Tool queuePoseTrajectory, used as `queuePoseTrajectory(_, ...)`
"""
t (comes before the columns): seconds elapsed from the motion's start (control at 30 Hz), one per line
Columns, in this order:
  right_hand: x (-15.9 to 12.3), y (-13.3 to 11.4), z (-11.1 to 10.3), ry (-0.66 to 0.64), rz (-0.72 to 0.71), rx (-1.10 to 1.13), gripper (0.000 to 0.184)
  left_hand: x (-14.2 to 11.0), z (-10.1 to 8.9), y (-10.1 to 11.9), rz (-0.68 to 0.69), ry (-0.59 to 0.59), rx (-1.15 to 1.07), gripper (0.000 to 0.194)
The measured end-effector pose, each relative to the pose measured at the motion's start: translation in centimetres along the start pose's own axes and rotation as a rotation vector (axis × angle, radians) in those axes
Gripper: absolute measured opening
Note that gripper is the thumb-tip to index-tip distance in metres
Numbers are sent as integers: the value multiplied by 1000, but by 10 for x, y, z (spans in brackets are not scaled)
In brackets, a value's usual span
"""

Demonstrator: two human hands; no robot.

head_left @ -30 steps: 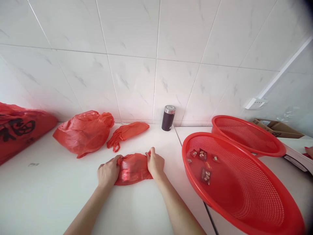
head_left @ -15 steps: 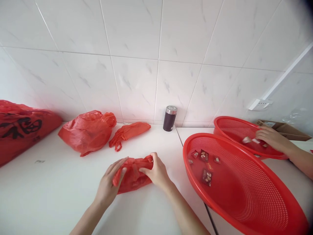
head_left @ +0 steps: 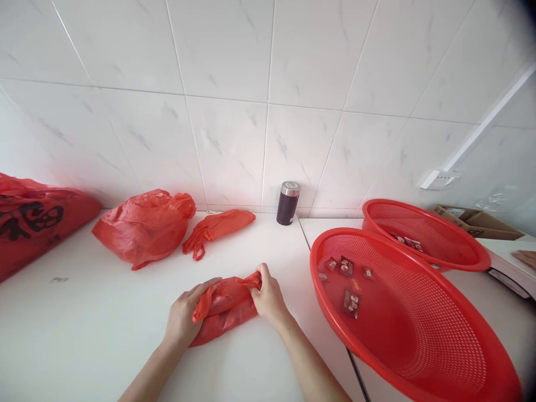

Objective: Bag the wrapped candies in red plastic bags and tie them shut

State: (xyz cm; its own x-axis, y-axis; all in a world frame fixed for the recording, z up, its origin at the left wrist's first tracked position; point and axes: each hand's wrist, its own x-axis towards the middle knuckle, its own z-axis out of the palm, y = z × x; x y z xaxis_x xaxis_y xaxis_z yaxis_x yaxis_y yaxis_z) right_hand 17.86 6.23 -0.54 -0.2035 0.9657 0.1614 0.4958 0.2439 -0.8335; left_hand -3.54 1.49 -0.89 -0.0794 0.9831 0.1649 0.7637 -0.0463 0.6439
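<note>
1. A red bag (head_left: 226,315) lies on a white table (head_left: 84,335), directly in front of the person, between both hands.
2. What could go wrong: the thin plastic might tear if the two hands pull hard against each other. A corner could also slip free if the right pinch loosens, letting the bag sag. What is inside cannot be made out, so a spill is hard to judge.
3. The left hand (head_left: 184,315) curls around the bag's left end, fingers narrow, with folded plastic against them.
4. The right hand (head_left: 268,296) pinches the gathered right corner between thumb and fingers; the bag's middle hangs between the hands, beyond the fingertips, its lower edge near or on the table.
5. Behind it lie a flat bag (head_left: 226,226) and a full bag (head_left: 144,229); to the right, a front basket (head_left: 389,324) holds wrapped sweets (head_left: 350,303).
</note>
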Motion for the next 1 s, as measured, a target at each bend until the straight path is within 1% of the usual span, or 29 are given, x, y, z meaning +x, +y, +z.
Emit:
queuePoseTrajectory(0.13, 1, 5, -1, 10, -4, -51, 25, 0, 0, 5, -33, -7, -75, 38)
queuePoseTrajectory(0.3, 3, 12, 0, 61, 23, -168, 16, 0, 0, 12, -73, -24, -198, 43)
queuePoseTrajectory(0.43, 5, 14, 0, 46, 43, -211, 14, -1, -3, 12, -137, -23, -277, 44)
queuePoseTrajectory(0.5, 6, 12, 0, 41, 59, -215, 18, -3, -7, 11, -187, 8, -305, 45)
queuePoseTrajectory(0.57, 6, 10, -1, 40, 76, -211, 27, -6, -12, 9, -252, 60, -327, 47)
queuePoseTrajectory(0.63, 6, 7, -1, 33, 86, -196, 37, -10, -17, 4, -330, 107, -352, 51)
queuePoseTrajectory(0.7, 7, 4, -2, 22, 96, -185, 44, -13, -21, -2, -420, 125, -378, 54)
queuePoseTrajectory(0.8, 7, 5, -5, 5, 108, -152, 50, -14, -29, -10, -531, 87, -394, 58)
queuePoseTrajectory(0.87, 7, 9, -9, -15, 107, -54, 52, -9, -40, -10, -533, 43, -407, 55)
queuePoseTrajectory(0.9, 7, 11, -11, -24, 102, 28, 52, -6, -48, -8, -512, 52, -410, 53)
queuePoseTrajectory(0.93, 7, 14, -13, -31, 96, 116, 50, -3, -55, -4, -484, 106, -400, 53)
queuePoseTrajectory(0.97, 8, 16, -14, -33, 89, 196, 47, -1, -61, 3, -450, 209, -372, 55)
queuePoseTrajectory(1.0, 8, 18, -14, -29, 82, 261, 44, 1, -65, 11, -412, 342, -329, 61)
